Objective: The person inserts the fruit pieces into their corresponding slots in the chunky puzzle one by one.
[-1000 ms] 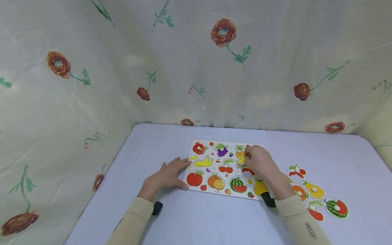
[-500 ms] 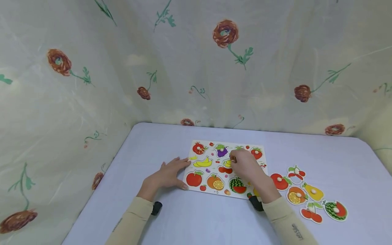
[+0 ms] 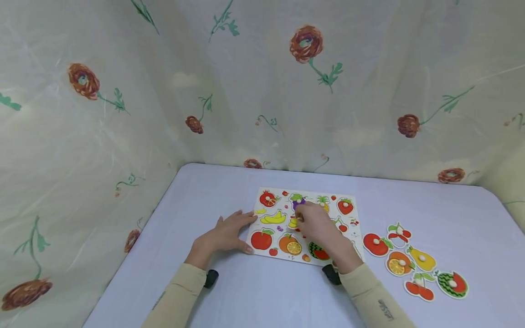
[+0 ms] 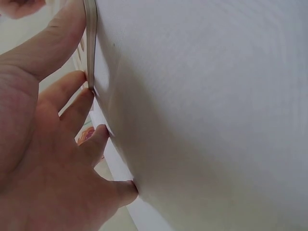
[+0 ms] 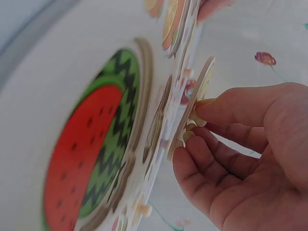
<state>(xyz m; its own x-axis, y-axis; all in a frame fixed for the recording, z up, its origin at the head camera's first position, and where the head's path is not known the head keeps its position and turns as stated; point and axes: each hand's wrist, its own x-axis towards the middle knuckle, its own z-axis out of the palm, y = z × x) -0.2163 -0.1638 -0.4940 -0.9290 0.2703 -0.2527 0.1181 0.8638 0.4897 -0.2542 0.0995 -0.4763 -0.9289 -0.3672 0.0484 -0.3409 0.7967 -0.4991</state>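
Observation:
A white fruit puzzle board (image 3: 257, 226) lies on the table. My left hand (image 3: 229, 232) rests at its left edge, fingers spread and thumb at the near corner; in the left wrist view the thumb (image 4: 57, 45) touches the board's side. Over the board's middle, my right hand (image 3: 321, 228) pinches a yellow puzzle piece (image 3: 292, 223) by its knob. In the right wrist view this piece (image 5: 207, 79) is tilted on edge, apart from the board, its picture mostly hidden. The banana picture (image 3: 272, 217) is just left of it; a watermelon picture (image 5: 91, 144) is below the wrist.
Right of the board lie several loose knobbed pieces: a red fruit (image 3: 371, 246), an orange (image 3: 395, 269), a pear (image 3: 428, 263), cherries (image 3: 426, 294), a watermelon (image 3: 461, 287) and a red-and-white one (image 3: 404, 234). A flowered curtain (image 3: 246, 91) hangs behind the table (image 3: 254, 291).
My right hand has moved left across the board with the yellow piece, from by the pineapple to near the banana picture. My left hand has stayed at the board's edge.

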